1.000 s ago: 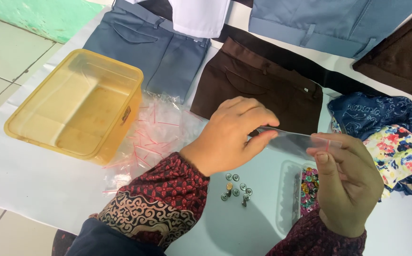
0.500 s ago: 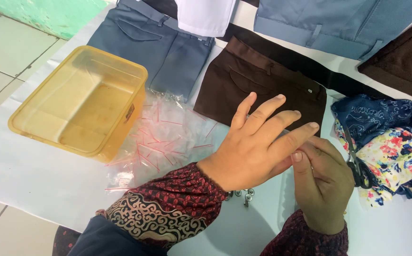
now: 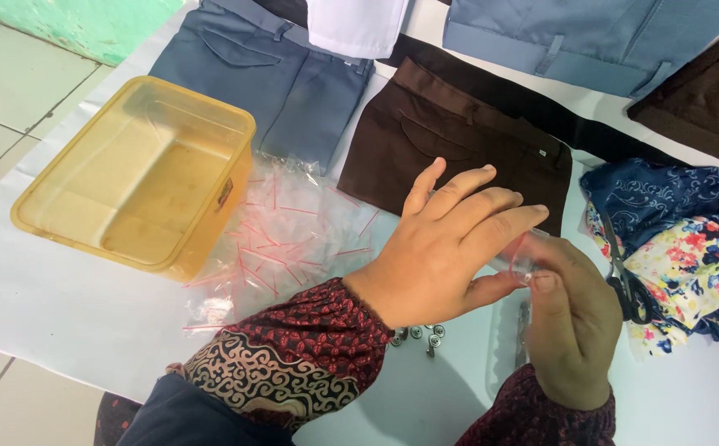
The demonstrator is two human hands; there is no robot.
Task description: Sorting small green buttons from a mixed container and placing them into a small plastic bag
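Pinching a small clear bag between both hands.

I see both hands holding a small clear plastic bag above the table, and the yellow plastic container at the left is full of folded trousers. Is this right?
Not entirely. In the head view, the left hand and right hand do hold a small clear plastic bag, but the yellow plastic container holds no trousers; it looks empty. The folded trousers lie on the table beyond it.

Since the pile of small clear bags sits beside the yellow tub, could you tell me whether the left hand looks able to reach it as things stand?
Probably yes: the left hand hovers just right of the pile of small clear bags, with nothing lying between, though its fingers meet the right hand on one bag.
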